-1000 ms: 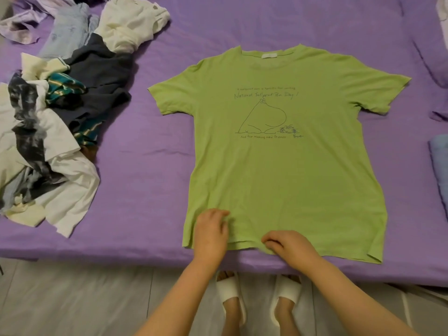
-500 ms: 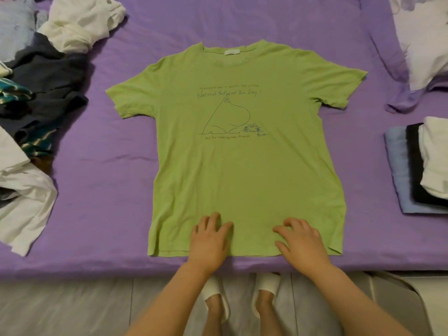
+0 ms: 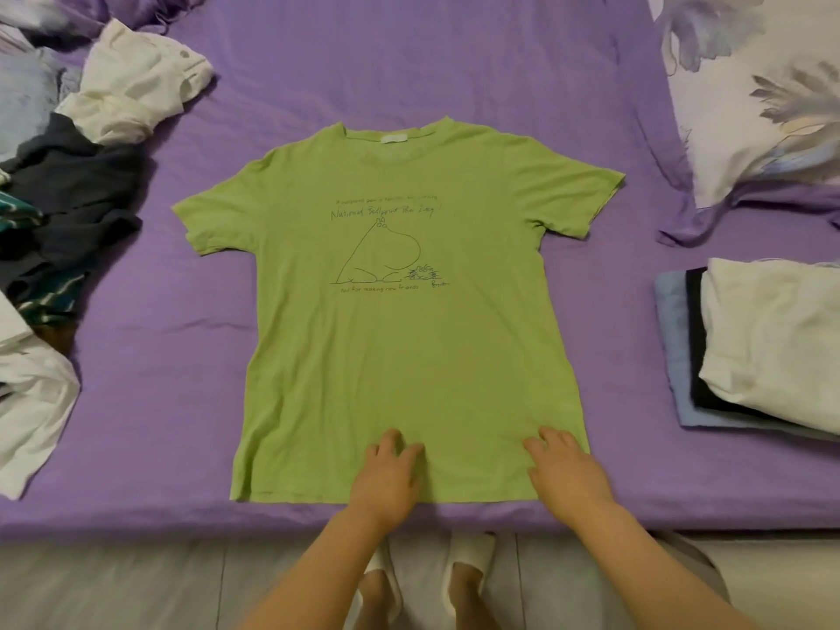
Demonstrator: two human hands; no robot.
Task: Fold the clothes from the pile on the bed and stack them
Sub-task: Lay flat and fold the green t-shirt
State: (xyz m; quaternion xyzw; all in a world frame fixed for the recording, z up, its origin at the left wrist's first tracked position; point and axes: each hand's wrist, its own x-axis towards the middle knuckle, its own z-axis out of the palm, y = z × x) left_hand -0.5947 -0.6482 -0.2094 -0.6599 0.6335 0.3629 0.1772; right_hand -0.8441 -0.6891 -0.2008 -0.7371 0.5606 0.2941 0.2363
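Observation:
A green T-shirt (image 3: 400, 347) with a line drawing on its chest lies spread flat, front up, on the purple bed (image 3: 409, 61). My left hand (image 3: 388, 477) rests flat on the shirt near the middle of its bottom hem, fingers straight. My right hand (image 3: 566, 475) lies flat on the shirt's bottom right corner, fingers spread. An unfolded pile of clothes (image 3: 68, 211) in white, dark and striped fabrics sits at the left. A stack of folded clothes (image 3: 763, 347), white on black on blue, sits at the right.
A floral pillow (image 3: 763, 84) lies at the back right. The bed's front edge (image 3: 136, 520) runs across the bottom, with grey floor below it and my feet in white slippers (image 3: 470, 554).
Both hands slid rightward along the hem, the right one reaching the bottom right corner. The view shifted right, showing more of the folded stack and the pillow.

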